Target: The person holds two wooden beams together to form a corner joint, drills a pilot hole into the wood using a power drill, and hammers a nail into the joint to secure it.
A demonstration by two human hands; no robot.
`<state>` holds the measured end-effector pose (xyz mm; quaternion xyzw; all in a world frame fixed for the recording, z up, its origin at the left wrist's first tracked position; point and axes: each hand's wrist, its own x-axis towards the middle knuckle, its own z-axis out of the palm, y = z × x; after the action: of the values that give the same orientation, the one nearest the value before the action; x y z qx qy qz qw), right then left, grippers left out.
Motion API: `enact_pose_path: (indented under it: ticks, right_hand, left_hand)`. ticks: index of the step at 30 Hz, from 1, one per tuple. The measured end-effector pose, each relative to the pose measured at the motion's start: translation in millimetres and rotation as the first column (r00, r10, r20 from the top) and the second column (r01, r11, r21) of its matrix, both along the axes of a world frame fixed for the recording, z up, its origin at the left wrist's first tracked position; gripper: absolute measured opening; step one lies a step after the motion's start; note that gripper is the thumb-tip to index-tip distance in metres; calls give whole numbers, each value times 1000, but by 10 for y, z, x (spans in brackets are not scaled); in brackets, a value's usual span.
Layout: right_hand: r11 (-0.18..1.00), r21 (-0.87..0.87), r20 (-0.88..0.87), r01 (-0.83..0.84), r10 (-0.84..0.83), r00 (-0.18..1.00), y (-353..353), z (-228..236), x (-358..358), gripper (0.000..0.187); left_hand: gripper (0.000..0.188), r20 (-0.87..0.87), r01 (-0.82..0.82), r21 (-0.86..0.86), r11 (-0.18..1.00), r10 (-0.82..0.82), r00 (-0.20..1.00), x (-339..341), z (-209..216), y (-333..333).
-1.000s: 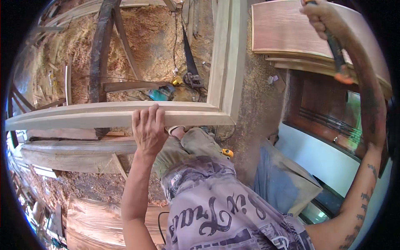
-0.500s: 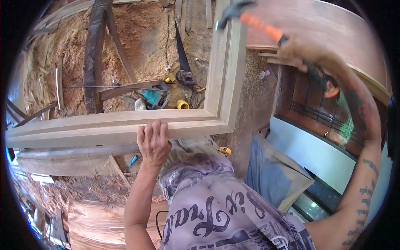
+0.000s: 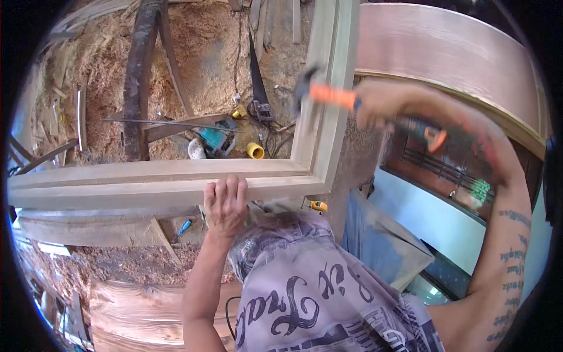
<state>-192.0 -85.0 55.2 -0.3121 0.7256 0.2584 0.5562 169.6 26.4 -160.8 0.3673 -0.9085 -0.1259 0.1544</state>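
Observation:
A pale wooden frame (image 3: 141, 183) meets in a corner at the right, with grooved rails running left and away. My left hand (image 3: 226, 202) is closed over its near rail, fingers hooked on the top edge. In my right hand (image 3: 375, 101), blurred by motion, is a claw hammer (image 3: 331, 95) gripped by its orange and black handle. The hammer's dark head is beside the inner edge of the right rail, a little beyond the corner; whether it touches the wood I cannot tell.
Sawdust and shavings cover the ground beyond the frame. A handsaw (image 3: 257, 73), a teal power tool (image 3: 216, 138) and a yellow cylindrical piece (image 3: 255, 150) lie there, near a dark timber (image 3: 139, 88). A large reddish panel (image 3: 446, 47) stands at the far right.
The hammer has swung down toward me and slightly left, from above the right rail to its inner edge. My left hand has shifted slightly right in the picture, still on the near rail.

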Motion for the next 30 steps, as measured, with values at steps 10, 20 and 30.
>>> enact_pose_path:
  ticks: [10, 20, 30]
  right_hand:
    - [927, -258, -270, -271, 200, 942, -201, -453, -142, 15]
    - [979, -204, 71, 10, 5, 997, 391, 18, 114, 26]
    - [333, -770, 350, 544, -494, 796, 2874, -78, -118, 27]
  left_hand:
    - [24, 75, -116, 25, 993, 114, 991, 294, -28, 11]
    - [37, 11, -39, -24, 999, 39, 999, 187, 42, 93]
    - [51, 322, 128, 166, 978, -176, 930, 1, 858, -215]
